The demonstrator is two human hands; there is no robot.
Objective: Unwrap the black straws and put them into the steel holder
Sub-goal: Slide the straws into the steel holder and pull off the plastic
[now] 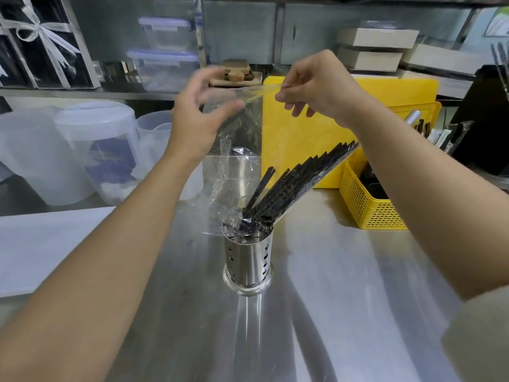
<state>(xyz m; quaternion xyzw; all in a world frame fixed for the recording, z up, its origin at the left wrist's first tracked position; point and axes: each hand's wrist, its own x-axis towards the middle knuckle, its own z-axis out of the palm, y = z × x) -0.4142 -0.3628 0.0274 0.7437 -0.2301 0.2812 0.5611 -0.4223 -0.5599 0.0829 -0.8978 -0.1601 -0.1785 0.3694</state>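
Note:
A perforated steel holder stands upright in the middle of the steel counter. Several black straws stand in it, fanned out and leaning to the right. A clear plastic wrapper hangs above the holder, its lower end crumpled at the holder's rim. My right hand pinches the wrapper's top right corner. My left hand is blurred at the wrapper's top left edge, fingers curled beside the film; whether it grips the film is unclear.
A yellow cutting board leans behind the holder. A yellow perforated basket sits to the right. Translucent plastic containers stand at the left, with a white board in front of them. Shelves with boxes run along the back.

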